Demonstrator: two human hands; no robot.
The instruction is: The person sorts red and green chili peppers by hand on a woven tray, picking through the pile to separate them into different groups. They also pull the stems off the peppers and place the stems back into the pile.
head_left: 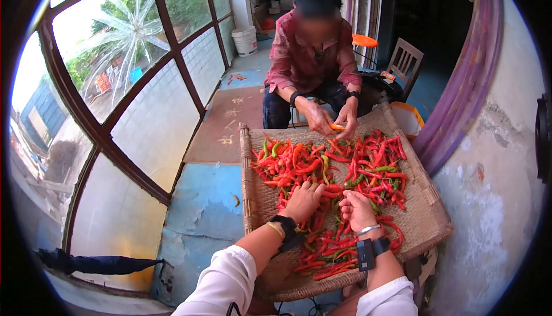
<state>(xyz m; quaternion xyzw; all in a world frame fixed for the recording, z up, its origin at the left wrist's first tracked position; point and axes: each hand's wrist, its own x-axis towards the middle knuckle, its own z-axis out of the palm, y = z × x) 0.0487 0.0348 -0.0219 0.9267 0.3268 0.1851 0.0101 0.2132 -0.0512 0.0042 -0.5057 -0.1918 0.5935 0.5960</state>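
Red peppers (376, 149), with some green ones among them, are spread in piles over a woven tray (422, 212). My left hand (303, 202) rests palm down on the peppers near the tray's middle, its fingers bent over them; whether it grips one is hidden. To its right, my right hand (357, 209) is closed above the peppers, thumb and fingers pinched together. What it holds, if anything, is too small to make out. A greenish pepper tip lies close to its fingertips.
Across the tray sits a person (313, 46) in a red shirt, both hands at an orange pepper (337, 127) over the far edge. Windows stand left, a wall (489, 201) right. Behind are a chair (404, 63), an orange-rimmed box (407, 119) and a white bucket (245, 41).
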